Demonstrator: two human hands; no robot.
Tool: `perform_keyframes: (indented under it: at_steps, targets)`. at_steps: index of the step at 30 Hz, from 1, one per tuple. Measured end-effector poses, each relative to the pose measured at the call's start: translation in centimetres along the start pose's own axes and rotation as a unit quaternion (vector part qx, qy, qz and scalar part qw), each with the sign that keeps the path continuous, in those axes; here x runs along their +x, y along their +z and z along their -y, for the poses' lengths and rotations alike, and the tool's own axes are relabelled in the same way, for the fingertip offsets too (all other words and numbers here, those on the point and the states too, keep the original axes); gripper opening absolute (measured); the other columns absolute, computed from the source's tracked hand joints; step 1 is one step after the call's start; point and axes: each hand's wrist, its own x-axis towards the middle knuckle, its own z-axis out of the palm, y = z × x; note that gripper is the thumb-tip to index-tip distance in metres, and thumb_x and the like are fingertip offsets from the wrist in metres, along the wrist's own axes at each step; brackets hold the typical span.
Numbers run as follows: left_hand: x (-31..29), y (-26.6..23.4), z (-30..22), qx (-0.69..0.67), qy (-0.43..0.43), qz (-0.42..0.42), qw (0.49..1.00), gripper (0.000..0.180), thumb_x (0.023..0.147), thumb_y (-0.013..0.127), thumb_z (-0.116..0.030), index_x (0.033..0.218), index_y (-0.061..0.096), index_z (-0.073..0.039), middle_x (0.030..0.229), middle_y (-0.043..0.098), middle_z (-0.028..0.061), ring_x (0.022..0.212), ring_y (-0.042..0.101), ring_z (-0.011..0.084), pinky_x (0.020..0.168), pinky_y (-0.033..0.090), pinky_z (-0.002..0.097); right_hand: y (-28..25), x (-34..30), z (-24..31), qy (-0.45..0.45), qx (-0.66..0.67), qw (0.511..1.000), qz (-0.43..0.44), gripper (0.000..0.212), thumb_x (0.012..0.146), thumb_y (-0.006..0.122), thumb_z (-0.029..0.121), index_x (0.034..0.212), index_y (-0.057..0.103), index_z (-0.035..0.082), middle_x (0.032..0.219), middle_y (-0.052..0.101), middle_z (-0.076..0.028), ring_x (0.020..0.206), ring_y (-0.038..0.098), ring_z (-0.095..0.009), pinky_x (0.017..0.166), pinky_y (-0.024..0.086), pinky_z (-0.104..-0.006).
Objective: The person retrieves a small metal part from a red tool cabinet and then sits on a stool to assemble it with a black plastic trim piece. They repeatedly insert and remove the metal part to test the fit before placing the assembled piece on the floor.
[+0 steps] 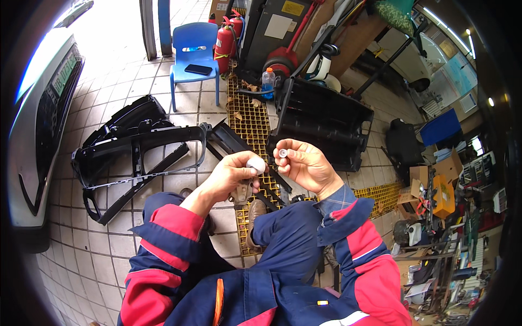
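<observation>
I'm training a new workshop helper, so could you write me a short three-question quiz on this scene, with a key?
1. True or false: the left hand and the right hand grip one and the same piece.
2. What lies on the seat of the blue chair?
3. What colour is the cap on the bottle of blue liquid?
A) green
B) orange
C) white

Key:
1. False: the left hand holds a white piece, the right a small round piece.
2. A dark phone.
3. B.
</observation>
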Motion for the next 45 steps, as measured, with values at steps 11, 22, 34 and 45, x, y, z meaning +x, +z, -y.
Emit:
perform_keyframes:
  at_steps: [11, 22, 34, 45]
  targets:
    - [0.0, -0.3, -1.1, 0.006, 0.040, -0.040, 0.998, 0.025, 0.099, 0.072, -0.007, 0.122, 0.069, 0.002, 0.107, 0.075, 0.0111, 0.081, 0.073, 0.0184, 0.078, 0.065, 0.0355, -4.3, 1.7, -0.9, -0.004, -0.004, 1.000, -0.022, 0.022, 0.104, 0.069, 0.003, 0.125, 0.069, -0.004, 0.118, 0.073, -0.015, 0.096, 0.073, -0.017, 0.088, 0.062, -0.0286]
    - [-1.2, -0.9, -2.8, 0.139, 0.094, -0.180, 0.969, 0.030, 0.097, 0.068, -0.006, 0.125, 0.070, 0.003, 0.104, 0.074, 0.0083, 0.079, 0.070, 0.0156, 0.073, 0.063, 0.0336, -19.1, -2.7, 0.4, -0.104, -0.026, 0.968, -0.229, 0.023, 0.101, 0.072, 0.000, 0.123, 0.073, -0.001, 0.111, 0.075, -0.008, 0.095, 0.073, -0.014, 0.088, 0.063, -0.0269]
    - [-0.3, -0.4, -1.2, 0.181, 0.042, -0.254, 0.949, 0.039, 0.092, 0.079, -0.025, 0.111, 0.064, 0.006, 0.110, 0.063, 0.0177, 0.068, 0.069, 0.0181, 0.064, 0.061, 0.0314, -50.1, -8.5, -20.3, 0.094, -0.334, 0.716, -0.606, 0.019, 0.089, 0.078, -0.007, 0.106, 0.074, 0.001, 0.090, 0.076, -0.007, 0.076, 0.073, -0.015, 0.065, 0.059, -0.0284]
    - [-0.3, -3.2, 0.8, 0.243, 0.054, -0.339, 0.908, 0.042, 0.090, 0.080, -0.021, 0.117, 0.052, -0.003, 0.116, 0.045, 0.0123, 0.071, 0.055, 0.0148, 0.052, 0.046, 0.0259, -59.4, -2.9, -26.9, 0.155, -0.610, 0.570, -0.528, 0.020, 0.091, 0.078, 0.011, 0.109, 0.078, 0.004, 0.103, 0.079, -0.024, 0.103, 0.076, -0.044, 0.091, 0.060, -0.0484]
